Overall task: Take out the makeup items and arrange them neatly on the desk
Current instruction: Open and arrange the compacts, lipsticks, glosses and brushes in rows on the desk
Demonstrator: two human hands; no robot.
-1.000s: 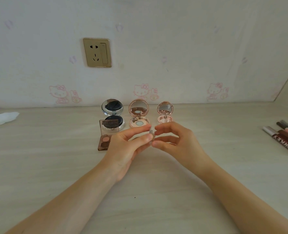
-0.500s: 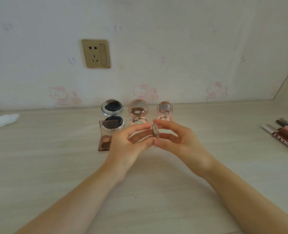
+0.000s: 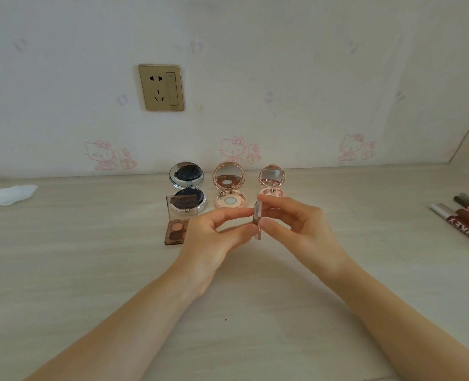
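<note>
Makeup case [image 3: 258, 220] pinched in both hands' grip [image 3: 214, 232] [image 3: 296, 229] above pale wood desk [image 3: 90, 270]; wall socket [image 3: 161, 88] behind.

The small flat case [image 3: 258, 220] pinched between the left hand [image 3: 216, 232] and right hand [image 3: 296, 229] shows only its thin edge, so its face and contents cannot be told; both forearms run out of the bottom edge. The right hand's fingers cover part of the base of the small pink compact [image 3: 271, 185]; the pencils [image 3: 464, 218] are cut off by the right edge, their lettering only partly readable; the white tissue [image 3: 6, 194] is clipped at the left edge.
</note>
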